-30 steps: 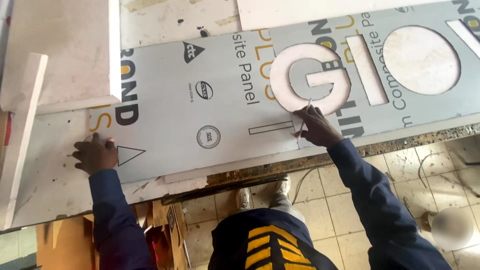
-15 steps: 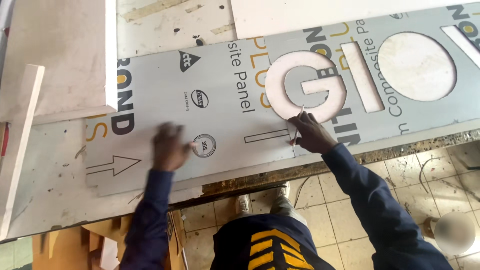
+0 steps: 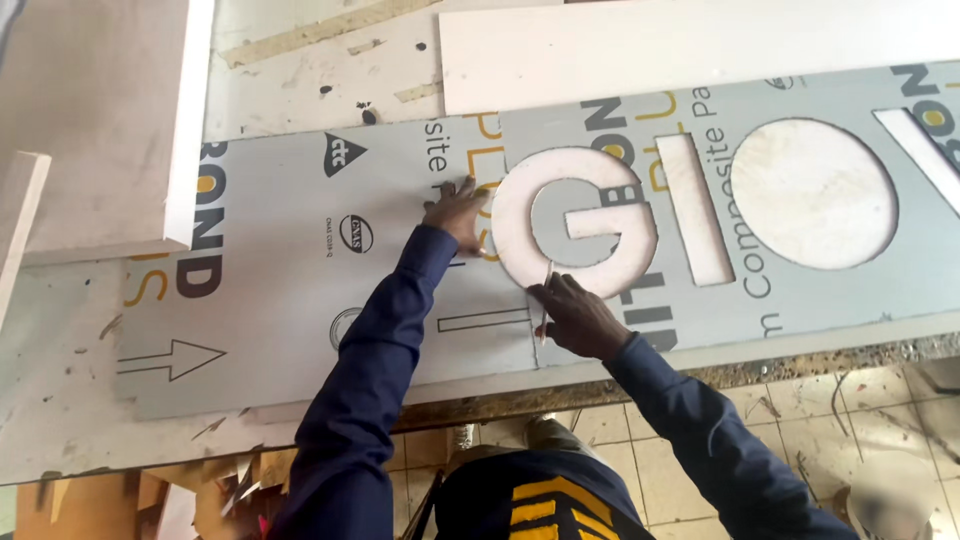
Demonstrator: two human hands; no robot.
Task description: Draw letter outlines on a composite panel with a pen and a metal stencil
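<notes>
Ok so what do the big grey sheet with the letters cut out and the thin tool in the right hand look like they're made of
The grey sheet looks like a thin composite or metal-faced panel under matte printed protective film; the cut-out letters show clean, sharp edges. The thin tool in the right hand looks like a slim pale blade or strip, possibly metal; too small to tell.

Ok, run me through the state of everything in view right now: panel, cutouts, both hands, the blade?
Grey composite panel: flat on the workbench, protective film on.
First letter cutout: cut through, pale surface showing beneath.
Bar cutout: open.
Round cutout: open.
Left hand: pressed flat on the panel beside the first letter.
Right hand: closed around a thin blade at the letter's lower edge.
White board: lying flat above the panel.
</notes>
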